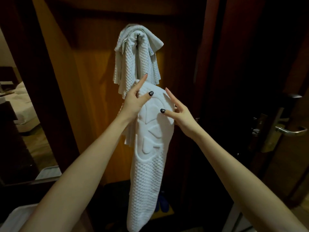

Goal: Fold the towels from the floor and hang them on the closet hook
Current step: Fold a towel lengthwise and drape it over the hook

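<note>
Hotel room: a person's left hand (133,102) and right hand (181,114) grip the top of a folded towel (148,164) in front of an open closet (93,81). Both thumbs are clamped on its front, the other fingers reach behind it, and each index finger is raised. The white, waffle-textured towel hangs down between the forearms. Just above it, a second towel (133,54) drapes over the closet hook (139,35). Something blue (161,202) lies on the closet floor, partly hidden. A bed (21,101) shows at left.
</note>
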A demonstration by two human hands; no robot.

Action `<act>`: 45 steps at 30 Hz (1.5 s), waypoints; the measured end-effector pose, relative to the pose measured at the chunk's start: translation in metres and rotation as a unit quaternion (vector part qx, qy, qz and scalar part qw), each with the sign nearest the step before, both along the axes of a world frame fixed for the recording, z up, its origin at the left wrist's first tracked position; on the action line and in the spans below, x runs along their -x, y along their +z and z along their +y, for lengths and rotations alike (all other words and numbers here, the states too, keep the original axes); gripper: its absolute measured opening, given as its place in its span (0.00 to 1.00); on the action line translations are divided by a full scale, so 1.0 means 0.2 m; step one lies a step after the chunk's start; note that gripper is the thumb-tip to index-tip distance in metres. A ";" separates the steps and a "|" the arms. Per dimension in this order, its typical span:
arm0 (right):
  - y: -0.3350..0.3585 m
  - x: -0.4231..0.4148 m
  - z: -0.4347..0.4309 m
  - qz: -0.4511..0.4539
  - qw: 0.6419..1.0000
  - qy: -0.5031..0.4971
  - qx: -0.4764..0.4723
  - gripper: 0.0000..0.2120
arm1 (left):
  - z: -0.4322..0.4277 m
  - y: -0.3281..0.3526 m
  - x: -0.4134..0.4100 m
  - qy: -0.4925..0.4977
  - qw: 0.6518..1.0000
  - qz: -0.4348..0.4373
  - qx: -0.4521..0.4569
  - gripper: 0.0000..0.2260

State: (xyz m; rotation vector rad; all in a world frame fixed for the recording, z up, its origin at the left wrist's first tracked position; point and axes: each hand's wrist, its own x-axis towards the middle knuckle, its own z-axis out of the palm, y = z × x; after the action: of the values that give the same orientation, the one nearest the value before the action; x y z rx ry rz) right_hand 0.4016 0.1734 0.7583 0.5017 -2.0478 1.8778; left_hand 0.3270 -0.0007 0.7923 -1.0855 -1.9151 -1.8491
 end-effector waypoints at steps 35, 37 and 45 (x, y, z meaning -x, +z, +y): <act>0.36 0.29 0.17 0.030 0.988 -0.069 0.133 0.20 | 0.00 -0.77 -0.07 0.019 0.968 0.077 0.239 0.28; 0.36 0.29 0.17 0.029 0.991 -0.059 0.118 0.19 | 0.01 -0.68 -0.03 0.049 0.973 0.056 0.219 0.28; 0.40 0.33 0.18 0.025 0.997 -0.028 0.068 0.15 | 0.13 -0.06 0.03 -0.028 0.999 0.032 0.002 0.26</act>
State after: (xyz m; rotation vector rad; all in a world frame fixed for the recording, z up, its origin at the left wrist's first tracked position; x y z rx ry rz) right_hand 0.3360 0.2101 0.8386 0.4462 -1.8670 1.9365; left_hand 0.3215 0.0245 0.7800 -1.1977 -1.8726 -1.8167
